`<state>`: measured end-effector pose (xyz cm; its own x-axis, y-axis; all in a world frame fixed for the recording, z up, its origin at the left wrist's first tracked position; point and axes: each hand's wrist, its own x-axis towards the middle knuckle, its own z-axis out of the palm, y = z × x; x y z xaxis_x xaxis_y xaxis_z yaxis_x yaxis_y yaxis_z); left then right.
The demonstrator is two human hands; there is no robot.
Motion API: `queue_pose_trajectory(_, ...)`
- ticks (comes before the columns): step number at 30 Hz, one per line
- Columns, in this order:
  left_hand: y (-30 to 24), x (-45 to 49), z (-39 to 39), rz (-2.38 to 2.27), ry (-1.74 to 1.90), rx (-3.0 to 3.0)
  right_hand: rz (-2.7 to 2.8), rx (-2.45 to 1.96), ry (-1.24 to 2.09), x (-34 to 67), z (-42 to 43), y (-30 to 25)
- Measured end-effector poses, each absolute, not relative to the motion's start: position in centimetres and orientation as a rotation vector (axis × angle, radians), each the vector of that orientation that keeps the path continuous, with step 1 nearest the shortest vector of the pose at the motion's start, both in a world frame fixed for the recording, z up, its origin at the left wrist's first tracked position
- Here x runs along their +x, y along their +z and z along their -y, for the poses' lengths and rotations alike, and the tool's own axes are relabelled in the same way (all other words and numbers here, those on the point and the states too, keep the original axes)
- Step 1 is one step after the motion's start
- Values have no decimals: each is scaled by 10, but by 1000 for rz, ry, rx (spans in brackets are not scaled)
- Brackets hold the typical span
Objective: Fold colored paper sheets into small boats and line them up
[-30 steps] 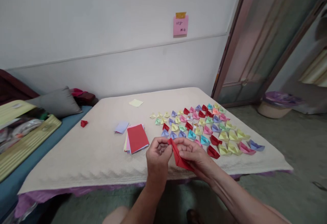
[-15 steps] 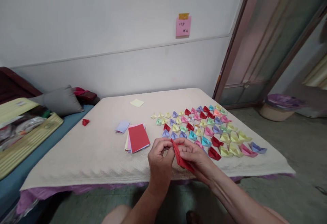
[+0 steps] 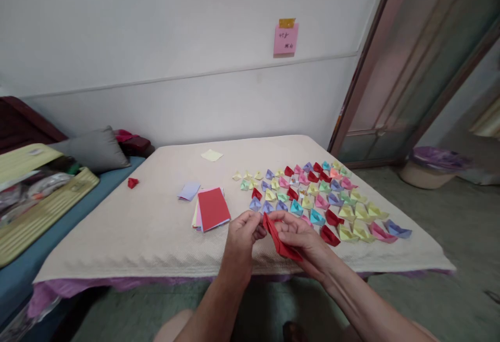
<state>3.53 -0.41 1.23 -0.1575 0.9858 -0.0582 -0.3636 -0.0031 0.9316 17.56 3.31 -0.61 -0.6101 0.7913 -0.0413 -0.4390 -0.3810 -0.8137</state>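
My right hand (image 3: 299,235) is closed on a folded red paper (image 3: 282,243), pinching it between thumb and fingers above the near edge of the table. The paper is a narrow, layered shape, tilted with its pointed end up and to the left. Close to that point is my left hand (image 3: 244,232), its fingers curled and thumb pressed inward; whether it holds anything is hidden. Beyond and to the right, several rows of small folded paper boats (image 3: 322,201) stand in many colours. Left of my hands lies a stack of coloured paper sheets (image 3: 213,209), red on top.
A folded lilac paper (image 3: 189,191) and a pale yellow sheet (image 3: 212,155) lie on the cream tablecloth (image 3: 136,227). A crumpled-looking red paper piece (image 3: 133,182) sits at far left. A lined bin (image 3: 433,167) stands on the floor at right.
My left hand has drawn slightly left, away from the tip of the red paper. The right hand keeps its hold on the paper. The view has shifted a little.
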Motion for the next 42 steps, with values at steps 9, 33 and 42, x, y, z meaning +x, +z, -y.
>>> queue_pose_trajectory(9,22,32,4,-1342,1435,1125,1029,-585,2064,175,-33,-4)
queue_pose_trajectory(33,7,23,-3,-1232,1353,970,1373,-696,1707,179,-34,4)
queue_pose_trajectory(42,10,23,-3,-1186,1458,875,1443,-764,1630,180,-37,1)
